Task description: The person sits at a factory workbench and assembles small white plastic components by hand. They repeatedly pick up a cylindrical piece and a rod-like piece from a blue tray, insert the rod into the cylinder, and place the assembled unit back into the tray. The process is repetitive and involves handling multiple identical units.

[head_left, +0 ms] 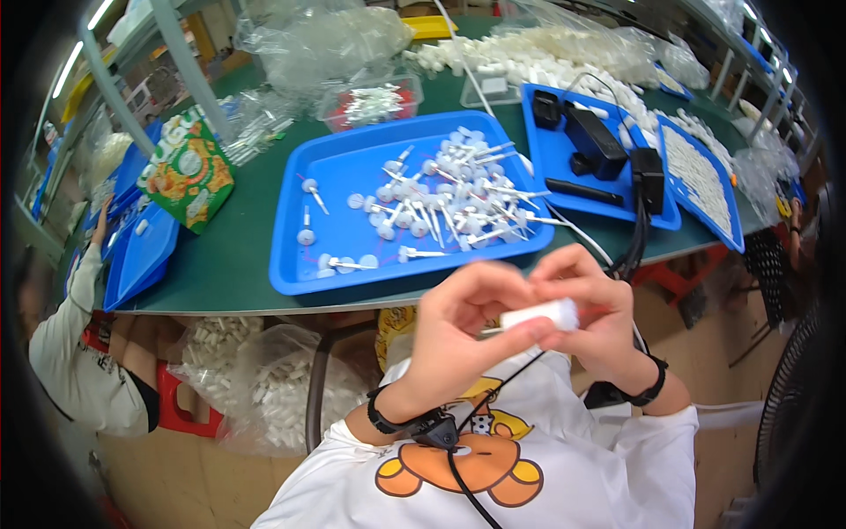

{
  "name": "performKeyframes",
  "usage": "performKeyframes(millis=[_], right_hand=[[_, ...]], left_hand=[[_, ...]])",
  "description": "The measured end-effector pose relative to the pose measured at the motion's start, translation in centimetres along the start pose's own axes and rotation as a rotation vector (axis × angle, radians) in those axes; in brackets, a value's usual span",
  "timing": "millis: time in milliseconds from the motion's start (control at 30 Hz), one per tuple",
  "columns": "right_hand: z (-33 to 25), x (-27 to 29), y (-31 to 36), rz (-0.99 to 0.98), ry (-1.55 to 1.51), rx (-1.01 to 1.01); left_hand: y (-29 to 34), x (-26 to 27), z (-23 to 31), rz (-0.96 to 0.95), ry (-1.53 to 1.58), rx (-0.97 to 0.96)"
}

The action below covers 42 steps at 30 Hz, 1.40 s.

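Observation:
My left hand [467,319] pinches a small white plastic cylinder [539,315] between thumb and fingers, in front of my chest. My right hand [592,304] is closed at the cylinder's other end, where a blurred translucent piece and a reddish streak show by the fingers. A thin pale stem sticks out on the left side of the cylinder. Just beyond my hands, a blue tray [291,256] holds many small white parts [441,198] with round translucent discs and thin stems; some have thin red wires.
A second blue tray [529,145] carries black adapters [595,141] and cables. Beside it, another blue tray [668,145] holds small white pieces. A clear box [330,110] and a green packet [189,172] lie on the green table [238,273]. Bags of white cylinders [282,388] stand below; a person sits left.

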State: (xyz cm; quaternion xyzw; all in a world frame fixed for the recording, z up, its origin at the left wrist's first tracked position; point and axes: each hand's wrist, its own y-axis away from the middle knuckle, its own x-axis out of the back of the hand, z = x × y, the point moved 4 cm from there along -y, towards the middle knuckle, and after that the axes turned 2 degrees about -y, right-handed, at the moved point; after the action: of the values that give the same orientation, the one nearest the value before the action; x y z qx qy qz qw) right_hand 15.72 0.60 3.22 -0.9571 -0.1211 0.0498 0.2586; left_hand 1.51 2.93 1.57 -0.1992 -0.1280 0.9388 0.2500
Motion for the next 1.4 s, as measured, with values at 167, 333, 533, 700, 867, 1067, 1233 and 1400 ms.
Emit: performKeyframes(millis=[167,333,533,700,867,1067,1233,1400], right_hand=[[-0.8,1.7,0.6,0.095,-0.160,-0.061],[-3.0,4.7,2.4,0.272,-0.211,-0.156],[-2.3,6.5,5.2,0.331,-0.318,-0.270],[-1.9,6.6,5.1,0.181,-0.375,-0.247],[-2.2,8.1,6.4,0.220,-0.315,-0.188],[-3.5,8.6,5.4,0.207,-0.327,-0.321],[-2.6,9.8,5.6,0.222,-0.340,-0.382],[-1.9,10.8,5.5,0.275,-0.357,-0.351]], left_hand=[[-0.7,0.7,3.1,-0.146,-0.042,0.107],[-3.5,4.8,12.3,0.042,-0.859,-0.086],[-13.0,18.3,17.4,0.278,-1.423,0.134],[-22.7,30.5,11.5,0.175,-1.802,0.119],[-28.4,35.3,3.2,0.122,-1.968,0.269],[-31.3,37.6,2.3,0.126,-1.913,0.381],[-31.5,37.1,1.4,0.082,-2.014,0.475],[-30.7,36.5,0.6,-0.018,-2.032,0.475]])
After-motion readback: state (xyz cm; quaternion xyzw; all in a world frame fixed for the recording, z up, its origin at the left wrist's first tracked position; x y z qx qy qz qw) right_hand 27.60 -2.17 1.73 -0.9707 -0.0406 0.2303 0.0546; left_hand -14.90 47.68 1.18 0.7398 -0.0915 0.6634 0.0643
